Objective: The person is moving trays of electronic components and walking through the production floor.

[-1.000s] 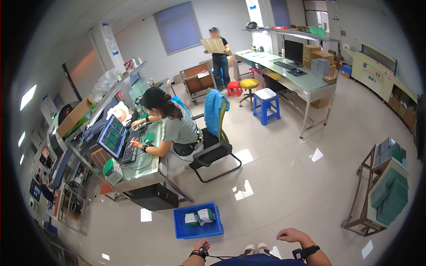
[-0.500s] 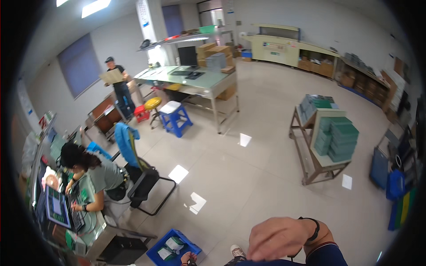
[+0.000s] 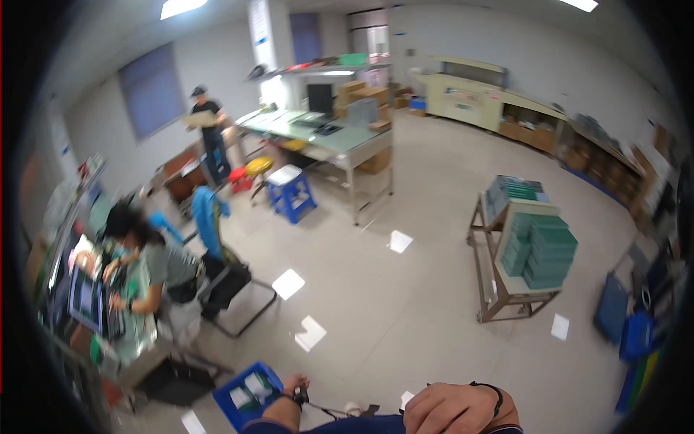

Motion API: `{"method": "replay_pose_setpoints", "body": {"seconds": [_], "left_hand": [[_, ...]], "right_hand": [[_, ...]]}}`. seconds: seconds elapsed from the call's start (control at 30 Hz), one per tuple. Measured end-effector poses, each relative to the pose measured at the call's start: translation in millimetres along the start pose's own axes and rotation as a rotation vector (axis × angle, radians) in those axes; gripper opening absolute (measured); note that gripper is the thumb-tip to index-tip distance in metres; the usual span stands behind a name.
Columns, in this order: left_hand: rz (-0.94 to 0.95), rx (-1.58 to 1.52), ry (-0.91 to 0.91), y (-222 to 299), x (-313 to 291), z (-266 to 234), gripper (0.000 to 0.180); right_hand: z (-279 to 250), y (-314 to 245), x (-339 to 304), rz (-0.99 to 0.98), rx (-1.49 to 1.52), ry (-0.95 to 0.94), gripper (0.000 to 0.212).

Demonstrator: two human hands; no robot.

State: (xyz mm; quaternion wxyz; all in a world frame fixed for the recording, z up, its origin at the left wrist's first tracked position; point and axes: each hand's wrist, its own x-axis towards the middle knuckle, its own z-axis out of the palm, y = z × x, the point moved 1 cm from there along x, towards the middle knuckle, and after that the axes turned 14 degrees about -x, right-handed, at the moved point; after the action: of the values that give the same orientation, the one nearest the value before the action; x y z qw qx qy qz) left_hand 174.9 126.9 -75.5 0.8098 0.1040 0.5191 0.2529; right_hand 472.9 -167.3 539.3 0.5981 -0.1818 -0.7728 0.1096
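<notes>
My right hand (image 3: pixel 452 409) is at the lower edge, held against my dark blue clothing. Its fingers are curled over and their inner side is hidden, so what they hold, if anything, does not show. A thin black band circles that wrist. Lower left, my left hand (image 3: pixel 295 383) hangs beside the blue bin (image 3: pixel 219 396); its fingers are small and smeared. On the left wrist sits a dark watch-like band (image 3: pixel 301 395). White-and-green packs (image 3: pixel 254 385) lie inside the bin.
A wheeled rack (image 3: pixel 499 307) with stacked green boards (image 3: pixel 549 249) stands right. At left a seated person (image 3: pixel 170 267) works at a bench beside a black chair (image 3: pixel 235 293). Another person (image 3: pixel 210 134) stands behind, holding a flat panel. Stools (image 3: pixel 291 192) flank the large table (image 3: pixel 311 134).
The view has swung, with the room tilting. My left forearm has come further into view beside the bin. My right hand has lowered toward my clothing, its fingers showing more.
</notes>
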Motion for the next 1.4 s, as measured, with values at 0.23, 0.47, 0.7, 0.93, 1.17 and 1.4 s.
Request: {"method": "replay_pose_setpoints", "body": {"seconds": [0.23,0.47,0.7,0.93,1.17,1.4], "left_hand": [[0.132,0.115,0.126,-62.3,-56.1,47.0,0.015],[0.256,-0.094,0.092,-115.7,-143.0,20.3,0.025],[0.541,-0.085,0.072,-71.6,-275.6,77.6,0.042],[1.319,-0.014,0.134,130.7,-434.8,138.1,0.053],[1.543,-0.14,0.029,192.1,-514.3,97.8,0.047],[0.903,0.237,-0.032,29.0,-377.4,112.9,0.023]], "right_hand": [[-41.9,-4.8,-32.6,-0.017,0.177,-0.091,0.013],[-75.0,-20.7,-42.7,-0.127,0.495,-0.145,0.01],[-45.9,-3.3,-32.2,-0.121,0.738,-0.248,0.007],[-24.7,-5.8,-12.1,-0.071,0.757,-0.284,0.011],[-10.4,0.0,3.0,-0.137,0.776,-0.237,0.016],[-6.2,-9.1,2.9,-0.206,0.817,-0.26,0.014]]}}
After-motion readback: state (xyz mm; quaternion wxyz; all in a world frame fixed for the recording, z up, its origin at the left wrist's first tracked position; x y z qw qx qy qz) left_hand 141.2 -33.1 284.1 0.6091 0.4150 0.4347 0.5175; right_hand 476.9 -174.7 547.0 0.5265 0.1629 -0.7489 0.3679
